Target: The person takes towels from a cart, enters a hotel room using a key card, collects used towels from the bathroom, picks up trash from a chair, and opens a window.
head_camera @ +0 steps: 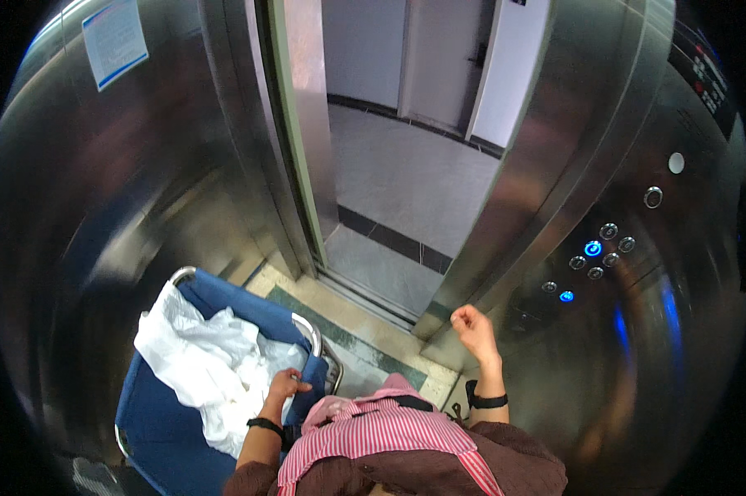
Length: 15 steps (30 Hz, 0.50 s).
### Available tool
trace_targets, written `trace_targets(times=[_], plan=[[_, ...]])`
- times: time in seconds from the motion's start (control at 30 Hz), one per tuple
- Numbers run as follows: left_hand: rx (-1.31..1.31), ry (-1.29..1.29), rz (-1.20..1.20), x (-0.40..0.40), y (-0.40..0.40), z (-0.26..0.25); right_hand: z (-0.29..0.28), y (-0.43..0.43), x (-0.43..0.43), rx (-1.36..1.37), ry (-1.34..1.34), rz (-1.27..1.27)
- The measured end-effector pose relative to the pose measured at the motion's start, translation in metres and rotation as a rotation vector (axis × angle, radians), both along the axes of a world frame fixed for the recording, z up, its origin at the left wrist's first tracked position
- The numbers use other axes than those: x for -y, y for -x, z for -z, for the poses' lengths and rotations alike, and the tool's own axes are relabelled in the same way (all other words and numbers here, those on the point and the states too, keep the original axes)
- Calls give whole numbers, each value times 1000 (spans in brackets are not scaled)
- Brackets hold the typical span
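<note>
I stand in an elevator car with a blue fabric cart (162, 428) on a metal frame at my left. White plastic sheeting or bags (206, 366) lie bunched in it and over its rim. My left hand (289, 385) is at the cart's near right edge, beside the white plastic; whether it grips the edge is unclear. My right hand (474, 330) is raised in front of the right door post, fingers curled, with nothing seen in it. The button panel (587, 263) is on the wall to its right, with two buttons lit blue.
The elevator doorway (373, 297) stands open ahead, with its metal sill (364, 297) at the floor. Beyond it lie a grey tiled floor (410, 167) and a closed door (444, 68). A notice (116, 43) hangs on the left steel wall.
</note>
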<state>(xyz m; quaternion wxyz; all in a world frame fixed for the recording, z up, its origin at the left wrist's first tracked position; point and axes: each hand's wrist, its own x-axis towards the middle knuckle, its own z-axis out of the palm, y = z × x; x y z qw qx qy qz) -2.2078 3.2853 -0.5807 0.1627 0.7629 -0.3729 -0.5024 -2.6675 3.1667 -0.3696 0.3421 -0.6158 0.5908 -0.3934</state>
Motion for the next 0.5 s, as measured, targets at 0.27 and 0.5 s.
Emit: trace_targets(times=[0.27, 0.5], plan=[[-84, 13, -39, 0, 9, -23, -10, -6, -4, -114, -101, -70], [-182, -36, -111, 1, 16, -42, -10, -11, -2, -167, -82, -193]])
